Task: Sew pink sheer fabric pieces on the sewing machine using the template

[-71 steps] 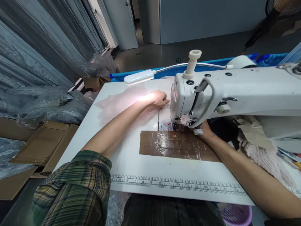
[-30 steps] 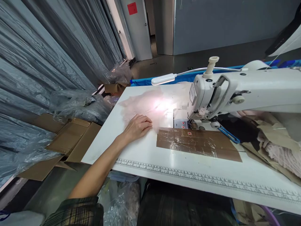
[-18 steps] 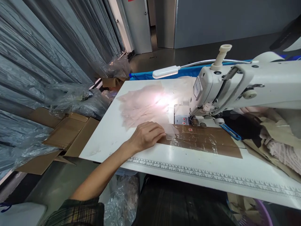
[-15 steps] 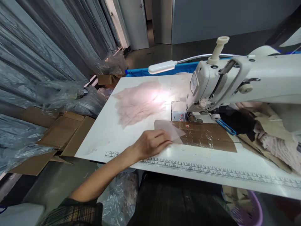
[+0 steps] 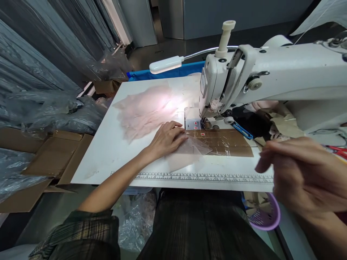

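Note:
My left hand rests on the table beside the sewing machine's needle area. Its fingers are stretched out and slightly apart, touching the edge of a sheer pale fabric piece. That piece lies partly over a brown taped strip in front of the presser foot. On the right, my raised right hand is close to the camera and somewhat blurred. Its fingers are curled together; what they hold, if anything, cannot be made out. A pile of sheer pink fabric is spread beyond my left hand.
The white sewing machine stands at the right, its lamp over the table. A blue cutter lies by the machine. A printed ruler runs along the front edge. Open cardboard boxes are left; a purple basket sits below.
My right hand has come into view from the right. My left hand has loosened from its closed grip on the sheer fabric, and more of that fabric now spreads toward the ruler. The view has shifted.

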The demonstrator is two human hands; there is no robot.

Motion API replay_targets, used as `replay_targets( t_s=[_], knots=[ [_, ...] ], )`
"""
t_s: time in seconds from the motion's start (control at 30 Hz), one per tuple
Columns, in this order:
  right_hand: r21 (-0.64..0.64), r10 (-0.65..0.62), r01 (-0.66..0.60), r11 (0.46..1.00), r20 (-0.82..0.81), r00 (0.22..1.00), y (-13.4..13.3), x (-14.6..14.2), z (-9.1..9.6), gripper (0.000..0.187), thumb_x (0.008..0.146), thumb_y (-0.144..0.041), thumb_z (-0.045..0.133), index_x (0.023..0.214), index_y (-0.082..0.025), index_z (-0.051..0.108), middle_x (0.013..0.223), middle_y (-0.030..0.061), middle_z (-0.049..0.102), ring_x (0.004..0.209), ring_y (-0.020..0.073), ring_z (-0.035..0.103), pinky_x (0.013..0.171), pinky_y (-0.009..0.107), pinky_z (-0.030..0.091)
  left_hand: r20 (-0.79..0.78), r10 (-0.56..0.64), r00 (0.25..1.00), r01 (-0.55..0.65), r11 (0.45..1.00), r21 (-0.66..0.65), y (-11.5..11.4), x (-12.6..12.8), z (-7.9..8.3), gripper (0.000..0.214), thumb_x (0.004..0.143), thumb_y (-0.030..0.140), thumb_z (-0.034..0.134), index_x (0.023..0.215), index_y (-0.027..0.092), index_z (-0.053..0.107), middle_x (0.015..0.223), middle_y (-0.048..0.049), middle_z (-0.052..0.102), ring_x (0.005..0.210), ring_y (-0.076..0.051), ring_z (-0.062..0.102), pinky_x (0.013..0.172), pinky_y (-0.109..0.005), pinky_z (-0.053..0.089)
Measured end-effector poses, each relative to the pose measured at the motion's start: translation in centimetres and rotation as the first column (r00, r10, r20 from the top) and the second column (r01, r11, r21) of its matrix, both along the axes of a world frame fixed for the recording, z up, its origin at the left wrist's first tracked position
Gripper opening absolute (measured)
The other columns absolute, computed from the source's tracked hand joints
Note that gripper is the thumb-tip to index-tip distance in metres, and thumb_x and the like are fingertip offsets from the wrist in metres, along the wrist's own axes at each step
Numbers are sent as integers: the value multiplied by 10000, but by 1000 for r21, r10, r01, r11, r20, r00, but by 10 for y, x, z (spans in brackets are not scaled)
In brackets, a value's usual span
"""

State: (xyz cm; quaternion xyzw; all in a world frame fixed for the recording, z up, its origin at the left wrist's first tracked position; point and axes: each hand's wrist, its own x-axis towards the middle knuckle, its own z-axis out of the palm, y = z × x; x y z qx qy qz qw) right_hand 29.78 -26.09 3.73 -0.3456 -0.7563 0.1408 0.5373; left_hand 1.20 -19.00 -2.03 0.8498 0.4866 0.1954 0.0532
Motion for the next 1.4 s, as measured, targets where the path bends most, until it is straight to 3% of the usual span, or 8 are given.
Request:
replay_targets(
  t_s=[0.17, 0.43, 0.57, 0.67, 0.77, 0.93, 1.1, 1.4],
  knots=[
    [-57, 142, -139, 989, 56, 988, 34, -16, -36, 273, 896, -84, 547, 1105, -208, 673, 769, 23, 615, 637, 147, 579, 565, 290, 445, -100, 66, 993, -76, 992, -97, -15, 18, 9, 350, 954, 441, 476, 1040, 127, 605, 936, -77, 642, 754, -183, 586, 640, -303, 472],
    [-205, 214, -114, 972, 574, 790, 53, -38, -84, 327, 960, -248, 477, 1235, -154, 626, 1096, 152, 609, 992, 302, 579, 815, 448, 497, -79, -311, 947, 269, 904, -331, -38, 8, 14, 956, 651, 725, 707, 1371, 148, 455, 1505, -227, 316, 1379, -402, 307, 1100, -602, 282],
    [-202, 226, -121, 972, 660, 716, 49, -35, -78, 270, 967, -273, 475, 1068, -130, 681, 1059, 153, 622, 967, 308, 566, 831, 470, 481, 188, -392, 900, 433, 769, -470, -44, -14, 26, 486, 726, 691, 664, 765, 208, 698, 1392, -111, 525, 1308, -336, 451, 1160, -565, 196],
    [-230, 230, -101, 968, 649, 726, 49, -33, -74, 257, 979, -264, 456, 947, -136, 677, 1013, 138, 636, 933, 281, 579, 819, 431, 486, 455, -360, 815, 560, 691, -457, -46, -27, 39, 611, 848, 680, 510, 491, 186, 550, 801, -70, 724, 751, -185, 657, 1014, -454, 418],
    [-229, 218, -86, 969, 647, 731, 51, -33, -74, 256, 980, -249, 446, 910, -136, 664, 993, 133, 641, 924, 282, 583, 809, 423, 488, 493, -245, 835, 482, 758, -439, -47, -28, 46, 601, 939, 589, 420, 535, 178, 588, 507, -14, 599, 475, -109, 523, 697, -316, 499],
    [-206, 176, -47, 977, 671, 721, 46, -37, -76, 234, 970, -257, 465, 1009, -122, 652, 1024, 145, 633, 921, 290, 592, 770, 420, 501, 307, -99, 947, 156, 973, -169, -34, -11, 30, 271, 953, 327, 515, 829, 151, 679, 768, -41, 691, 683, -126, 630, 623, -245, 480],
    [-163, 129, -36, 986, 608, 784, 33, -35, -71, 329, 1000, -337, 421, 1149, -120, 617, 1106, 163, 609, 975, 289, 589, 792, 425, 508, 196, -179, 964, 191, 981, -42, -15, 0, 9, 206, 939, 237, 511, 1032, 135, 664, 1045, -99, 687, 920, -173, 660, 810, -317, 535],
    [-189, 213, -118, 975, 635, 743, 32, -51, -74, 204, 954, -310, 550, 975, -168, 695, 1064, 141, 624, 958, 291, 570, 781, 429, 462, 270, -271, 924, 335, 914, -228, -25, -6, 15, 362, 881, 378, 636, 1171, 162, 624, 1236, -115, 630, 1196, -236, 561, 988, -397, 496]
  ],
)
